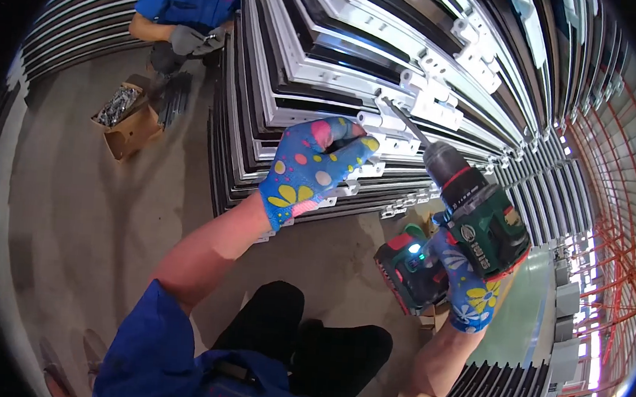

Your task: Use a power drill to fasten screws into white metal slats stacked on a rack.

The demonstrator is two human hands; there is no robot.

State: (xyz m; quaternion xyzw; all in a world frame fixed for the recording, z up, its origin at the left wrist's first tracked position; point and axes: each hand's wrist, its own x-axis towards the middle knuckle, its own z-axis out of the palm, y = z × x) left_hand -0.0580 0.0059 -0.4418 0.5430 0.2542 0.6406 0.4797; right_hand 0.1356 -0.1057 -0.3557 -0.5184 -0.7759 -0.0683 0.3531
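My left hand (313, 161), in a blue flowered glove, is closed with thumb and forefinger at the near end of a white hinge (382, 122) on a stacked frame. My right hand (463, 279), gloved alike, grips the handle of a green and black cordless drill (479, 217). A lamp glows near the drill's battery (412, 271). The drill's long bit points up and left, its tip by the hinges just above my left hand. Whether the tip touches a screw, I cannot tell.
White and black frames (290, 64) stand in a tall stack ahead. More stacked frames (541, 177) are at the right. On the floor at left lies an open cardboard box (131, 126) of small metal parts. Another person with grey gloves (189, 40) works beyond the stack's left side.
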